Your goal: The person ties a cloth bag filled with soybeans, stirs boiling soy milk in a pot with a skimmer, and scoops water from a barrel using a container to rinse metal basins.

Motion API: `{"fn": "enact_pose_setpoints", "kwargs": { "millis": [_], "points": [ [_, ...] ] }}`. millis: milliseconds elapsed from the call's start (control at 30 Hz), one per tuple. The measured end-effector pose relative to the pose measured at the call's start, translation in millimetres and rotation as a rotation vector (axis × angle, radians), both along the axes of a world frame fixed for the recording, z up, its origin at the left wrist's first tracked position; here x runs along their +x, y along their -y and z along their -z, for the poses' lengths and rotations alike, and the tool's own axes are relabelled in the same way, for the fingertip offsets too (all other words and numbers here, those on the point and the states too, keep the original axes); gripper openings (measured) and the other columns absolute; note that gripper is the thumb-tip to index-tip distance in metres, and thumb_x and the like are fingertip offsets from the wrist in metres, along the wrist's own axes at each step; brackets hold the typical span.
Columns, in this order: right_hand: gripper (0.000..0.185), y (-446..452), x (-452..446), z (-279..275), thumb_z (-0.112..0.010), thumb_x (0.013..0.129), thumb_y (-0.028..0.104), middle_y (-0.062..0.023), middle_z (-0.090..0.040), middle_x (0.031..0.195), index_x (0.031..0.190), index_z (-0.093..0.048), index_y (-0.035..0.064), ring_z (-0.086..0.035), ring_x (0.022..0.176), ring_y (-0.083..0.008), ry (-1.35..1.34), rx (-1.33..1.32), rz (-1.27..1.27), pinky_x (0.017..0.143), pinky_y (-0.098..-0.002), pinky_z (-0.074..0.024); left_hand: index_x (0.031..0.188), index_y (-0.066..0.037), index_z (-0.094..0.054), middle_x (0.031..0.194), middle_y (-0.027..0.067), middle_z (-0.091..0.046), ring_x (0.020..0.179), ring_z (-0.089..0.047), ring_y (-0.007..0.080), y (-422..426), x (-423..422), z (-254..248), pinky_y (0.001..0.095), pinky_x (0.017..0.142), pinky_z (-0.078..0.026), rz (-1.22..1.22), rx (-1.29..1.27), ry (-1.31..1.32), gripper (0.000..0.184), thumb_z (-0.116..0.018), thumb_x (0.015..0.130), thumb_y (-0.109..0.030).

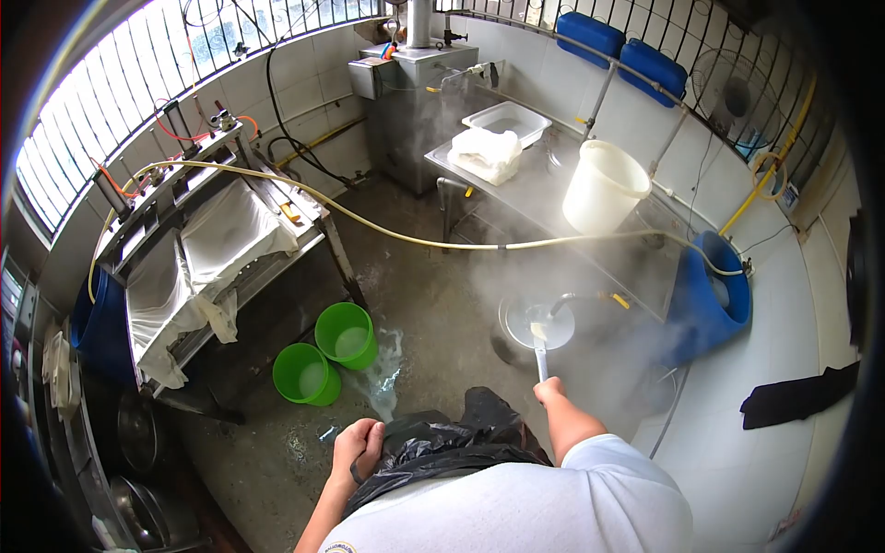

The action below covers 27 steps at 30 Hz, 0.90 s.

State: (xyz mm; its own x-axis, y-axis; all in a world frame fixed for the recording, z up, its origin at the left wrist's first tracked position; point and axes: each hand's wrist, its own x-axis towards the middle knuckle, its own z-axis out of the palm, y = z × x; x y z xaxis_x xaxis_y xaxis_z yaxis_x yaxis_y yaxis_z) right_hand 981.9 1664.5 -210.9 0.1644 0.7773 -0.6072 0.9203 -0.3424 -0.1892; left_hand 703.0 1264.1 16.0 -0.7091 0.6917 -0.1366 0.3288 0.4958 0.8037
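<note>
My right hand [549, 391] is wrapped round the grey handle of a long-handled tool [541, 358]. The tool's pale far end reaches into a round metal pot [505, 315] with whitish contents, and steam blurs its shape. A bent pipe [560, 300] with a yellow-handled valve ends over the pot. My left hand [358, 448] is curled closed at my waist, beside the black plastic apron [442, 441]. Whatever its fingers may hold is hidden. Two green buckets [347, 334] with cloudy liquid stand on the floor ahead of the left hand.
A hose [406, 238] stretches across the room at mid-height. On the left, a metal frame [323, 221] carries cloth-lined trays. A steel table [590, 263] bears a white bucket [604, 189], a tray and white cloth. A blue barrel [705, 313] stands right; the floor looks wet.
</note>
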Motion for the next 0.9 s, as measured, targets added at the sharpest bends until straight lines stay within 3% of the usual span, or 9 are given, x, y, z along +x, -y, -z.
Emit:
{"fn": "enact_pose_setpoints", "kwargs": {
  "millis": [367, 533, 633, 667, 900],
  "points": [
    [0.029, 7.5, 1.1, -6.3, -0.062, 0.089, 0.015, -0.0192, -0.078, 0.092, 0.108, -0.077, -0.0016, -0.078, 0.080, -0.0307, 0.004, 0.037, -0.028, 0.070, -0.0409, -0.0605, 0.098, 0.000, -0.072, 0.085, 0.0228, -0.070, 0.081, -0.070, 0.0377, 0.1, 2.3, -8.1, 0.0423, 0.074, -0.054, 0.011, -0.007, -0.026, 0.027, -0.063, 0.100, -0.025],
    [0.031, 7.6, 0.6, -8.0, -0.062, 0.088, 0.016, -0.0212, -0.077, 0.099, 0.110, -0.076, -0.0016, -0.077, 0.092, -0.0334, 0.005, 0.024, -0.056, 0.082, -0.0428, -0.0602, 0.099, 0.000, -0.072, 0.088, 0.0230, -0.071, 0.085, -0.070, 0.0388, -0.3, 2.0, -5.8, 0.0432, 0.076, -0.054, 0.022, -0.017, -0.007, 0.029, -0.062, 0.100, -0.027],
    [0.033, -2.2, 8.7, 22.6, -0.063, 0.088, 0.016, -0.0231, -0.076, 0.107, 0.112, -0.076, -0.0017, -0.076, 0.102, -0.0354, -0.008, 0.055, -0.053, 0.089, -0.0443, -0.0589, 0.100, 0.000, -0.073, 0.091, 0.0232, -0.072, 0.089, -0.070, 0.0400, 0.7, 0.2, -5.3, 0.0445, 0.079, -0.055, 0.015, -0.029, -0.027, 0.030, -0.062, 0.100, -0.028],
    [0.030, -4.8, 13.3, 36.9, -0.067, 0.083, 0.016, -0.0194, -0.076, 0.087, 0.104, -0.076, -0.0041, -0.076, 0.075, -0.0302, -0.021, 0.137, -0.077, 0.064, -0.0411, -0.0580, 0.101, 0.000, -0.073, 0.093, 0.0234, -0.072, 0.090, -0.070, 0.0406, 1.7, 0.6, -6.9, 0.0451, 0.080, -0.055, 0.021, -0.029, -0.041, 0.030, -0.063, 0.100, -0.028],
    [0.030, -11.8, 13.3, 42.7, -0.072, 0.081, 0.012, -0.0195, -0.075, 0.090, 0.105, -0.074, -0.0070, -0.076, 0.077, -0.0298, -0.070, 0.142, -0.048, 0.063, -0.0406, -0.0570, 0.103, -0.001, -0.073, 0.094, 0.0237, -0.072, 0.091, -0.070, 0.0413, 3.8, -2.1, -10.0, 0.0457, 0.081, -0.055, 0.021, -0.034, -0.003, 0.029, -0.063, 0.100, -0.028]
  ]
}}
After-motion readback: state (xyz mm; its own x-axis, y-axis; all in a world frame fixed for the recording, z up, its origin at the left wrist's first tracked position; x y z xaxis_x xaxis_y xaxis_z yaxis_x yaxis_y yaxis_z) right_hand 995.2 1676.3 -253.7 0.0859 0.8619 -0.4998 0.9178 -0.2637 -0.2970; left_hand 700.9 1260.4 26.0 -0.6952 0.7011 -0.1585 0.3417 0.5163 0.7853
